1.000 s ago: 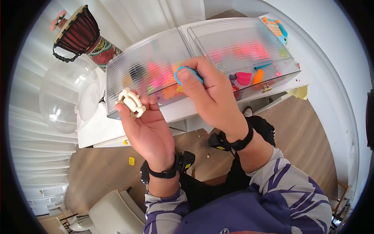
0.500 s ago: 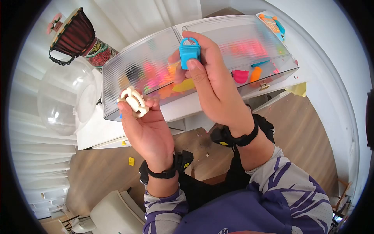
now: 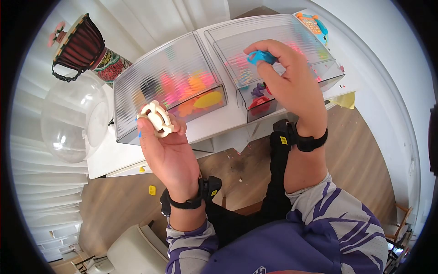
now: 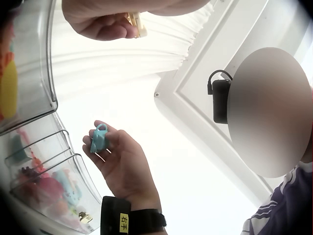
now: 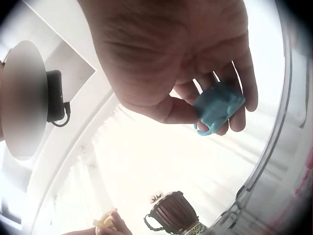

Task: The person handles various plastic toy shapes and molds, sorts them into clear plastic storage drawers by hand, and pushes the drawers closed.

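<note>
My left hand (image 3: 171,153), palm up, holds a cream ring-shaped piece (image 3: 156,119) between thumb and fingers, in front of the left clear bin (image 3: 128,129). Over the right clear bin (image 3: 248,114), my right hand (image 3: 294,84) pinches a small blue toy with a loop (image 3: 261,57). The right wrist view shows the blue toy (image 5: 217,107) between the thumb and fingers. In the left wrist view the right hand (image 4: 128,164) holds the same toy (image 4: 100,139) by its body, loop upward. A small blue bit shows beside the left thumb.
Both bins hold colourful pieces, among them a yellow one (image 3: 208,99) and a red one (image 3: 260,105). A drum (image 3: 81,45) and a transparent dome (image 3: 68,123) stand at the left. A toy phone (image 3: 313,28) lies at the back right; a yellow piece (image 3: 152,190) is on the floor.
The right hand has moved rightward with the blue toy, from near the left bin to over the right bin, turning it on the way. The left hand has barely moved.
</note>
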A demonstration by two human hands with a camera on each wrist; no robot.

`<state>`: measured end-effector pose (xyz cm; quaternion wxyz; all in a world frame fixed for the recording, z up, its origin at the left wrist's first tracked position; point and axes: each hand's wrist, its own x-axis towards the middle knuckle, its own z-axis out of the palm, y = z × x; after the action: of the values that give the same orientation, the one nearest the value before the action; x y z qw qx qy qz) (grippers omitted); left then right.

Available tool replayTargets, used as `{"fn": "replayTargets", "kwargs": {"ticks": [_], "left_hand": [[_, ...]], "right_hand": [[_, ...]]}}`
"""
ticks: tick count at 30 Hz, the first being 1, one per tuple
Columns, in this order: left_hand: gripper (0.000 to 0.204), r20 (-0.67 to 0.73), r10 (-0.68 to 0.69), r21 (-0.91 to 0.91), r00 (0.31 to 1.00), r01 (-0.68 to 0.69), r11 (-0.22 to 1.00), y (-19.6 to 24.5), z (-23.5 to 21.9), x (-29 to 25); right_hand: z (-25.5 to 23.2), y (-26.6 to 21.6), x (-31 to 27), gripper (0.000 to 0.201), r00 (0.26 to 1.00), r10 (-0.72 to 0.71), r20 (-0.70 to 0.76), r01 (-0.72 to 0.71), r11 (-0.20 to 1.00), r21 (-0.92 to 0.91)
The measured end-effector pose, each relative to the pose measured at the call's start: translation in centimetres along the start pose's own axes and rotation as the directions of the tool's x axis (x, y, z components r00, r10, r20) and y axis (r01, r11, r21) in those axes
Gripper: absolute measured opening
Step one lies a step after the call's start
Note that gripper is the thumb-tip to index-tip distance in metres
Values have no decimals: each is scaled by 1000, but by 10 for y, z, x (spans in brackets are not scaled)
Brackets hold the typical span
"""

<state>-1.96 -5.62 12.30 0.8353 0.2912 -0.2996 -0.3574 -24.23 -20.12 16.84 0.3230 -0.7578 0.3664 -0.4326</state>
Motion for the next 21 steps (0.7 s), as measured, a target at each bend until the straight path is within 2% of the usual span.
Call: {"fn": "replayTargets", "kwargs": {"ticks": [1,2,5,7,8,11,13,14,15,16,21], "left_hand": [[38,3,-4,-2,1000,4,1000,0,-1,0],[38,4,-10,-4,1000,10,1000,0,0,0],[38,-2,-10,4,1000,10,1000,0,1,1],[38,-5,-41,14,999,41,999,1,1,0],[38,-10,-70,24,997,71,997,2,1,0],[40,-50,-87,131,995,93,987,-2,5,-3],[35,-46,-55,154,997,61,986,-6,13,-4],[35,-82,-27,185,996,42,982,-10,17,-5],[34,-118,0,217,993,26,976,-12,18,-6],[34,-44,-15,222,999,25,975,-9,17,-8],[34,-43,1,226,999,9,974,-7,20,-12]], "right_hand": [[-4,-3,-1,32,989,139,48,-139,990,-14],[-5,-2,-1,32,989,142,49,-141,990,-15],[-2,11,1,28,998,61,23,-60,997,-55],[5,16,5,24,969,-163,-185,165,986,-1],[6,14,5,24,969,-162,-184,165,986,1],[17,-1,2,24,985,-134,-111,144,986,88],[29,-12,-3,31,981,-180,78,163,969,185],[36,-18,-6,31,979,-185,83,166,967,194],[44,-24,-10,32,969,-169,183,119,959,256],[51,-29,-13,34,946,-159,281,66,948,311],[78,-34,-22,45,954,-187,236,97,933,347]]}}
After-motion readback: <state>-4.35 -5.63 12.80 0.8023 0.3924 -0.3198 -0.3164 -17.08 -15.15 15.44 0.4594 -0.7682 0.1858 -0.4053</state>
